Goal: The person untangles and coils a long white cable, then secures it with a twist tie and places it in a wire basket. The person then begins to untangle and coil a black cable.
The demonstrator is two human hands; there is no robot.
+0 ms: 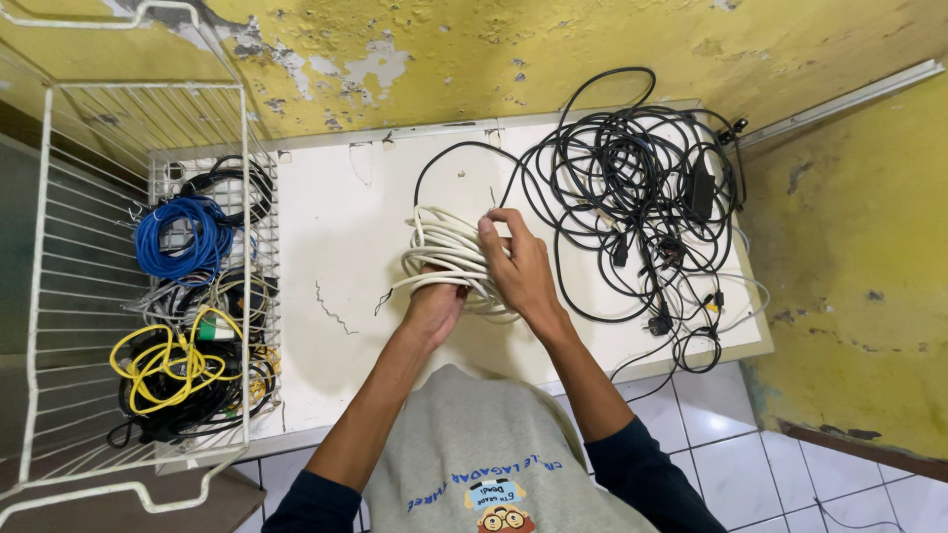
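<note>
Your right hand [520,265] pinches a loop on top of the white cable coil [449,259], fingertips together on the strand. Your left hand [432,308] is clamped around the coil from below, so the loops stay bunched over the white tabletop [336,266]. Just right lies a tangle of black cables [632,188]. At the left, the white wire basket [44,296] holds a coiled blue cable [183,237], a yellow cable [168,365] and black cords.
</note>
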